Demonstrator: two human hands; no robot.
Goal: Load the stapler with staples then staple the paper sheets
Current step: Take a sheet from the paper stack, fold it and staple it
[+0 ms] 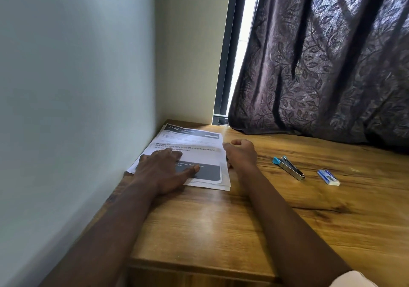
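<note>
Your left hand (161,171) lies flat on the paper sheets (194,140) by the wall, fingers spread. Your right hand (241,154) is at the stack's right edge, fingers curled — can't tell if they pinch the sheets. The stapler (288,167) lies further right on the table (221,220) — the staple box (328,177) is near it, apart.

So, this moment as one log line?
left hand flat on paper sheets | right hand curled beside sheets | stapler, staple box untouched
</note>
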